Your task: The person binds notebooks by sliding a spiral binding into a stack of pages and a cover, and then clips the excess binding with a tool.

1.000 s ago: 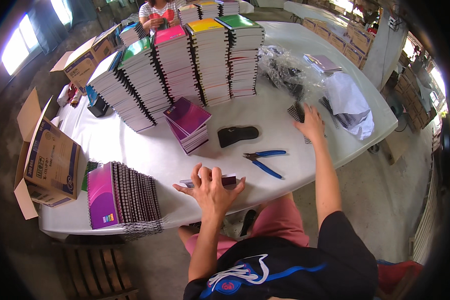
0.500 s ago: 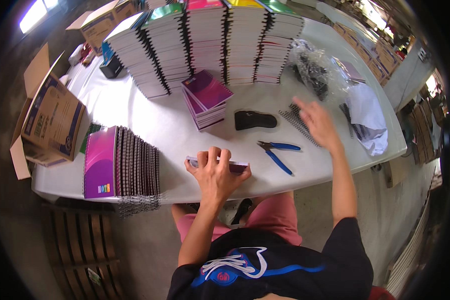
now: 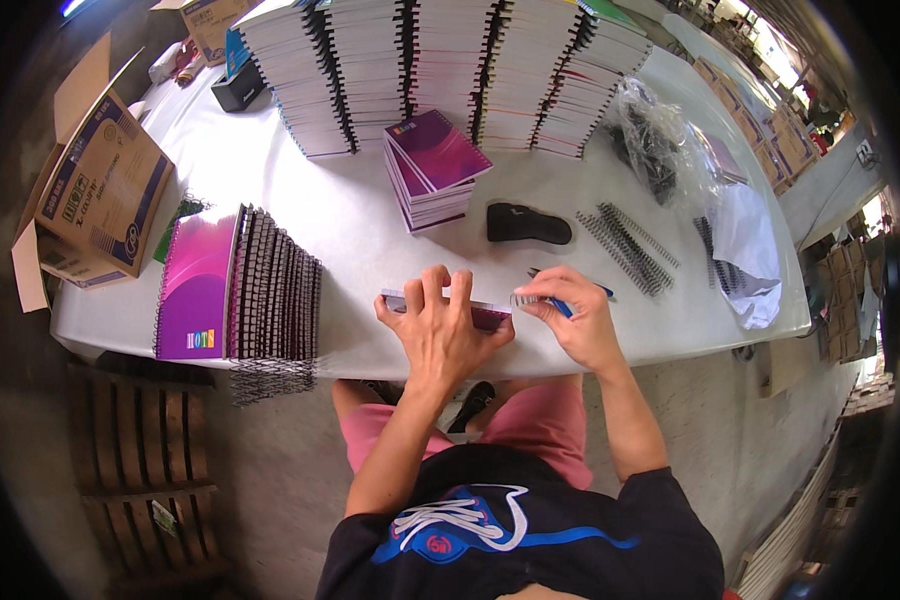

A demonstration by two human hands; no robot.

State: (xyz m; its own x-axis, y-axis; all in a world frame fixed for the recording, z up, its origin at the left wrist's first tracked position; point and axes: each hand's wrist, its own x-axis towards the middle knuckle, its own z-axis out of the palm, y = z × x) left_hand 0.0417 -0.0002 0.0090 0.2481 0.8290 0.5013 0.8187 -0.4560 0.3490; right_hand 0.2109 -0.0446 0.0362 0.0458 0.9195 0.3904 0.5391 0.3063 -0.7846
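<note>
The white worktop (image 3: 300,200) runs wide across the view, its surface smooth and matte. Along its far edge stand tall stacks of notebooks (image 3: 440,70), their black wire spines facing outward, and a short purple-covered pile (image 3: 435,165) sits just in front of them. At the person's left, a row of bound notebooks (image 3: 240,285) lies fanned, glossy magenta cover uppermost, wire coils bristling over the worktop's near edge. A cardboard box (image 3: 105,190) rests beyond that corner.

The unbound notebook (image 3: 448,306) lies at the near edge, straight in front of the person, its long axis running left to right. The left hand (image 3: 440,325) presses flat on it, fingers spread wide. The right hand (image 3: 575,315) sits at the notebook's right end, thumb and fingertips pinched narrow on a short spiral wire coil (image 3: 526,300) that lines up with that end. Blue-handled pliers (image 3: 570,300) lie mostly hidden under this hand. Further right, loose black coils (image 3: 625,245) lie side by side, near a dark oblong pouch (image 3: 528,225) and a crinkled clear bag (image 3: 660,140).
</note>
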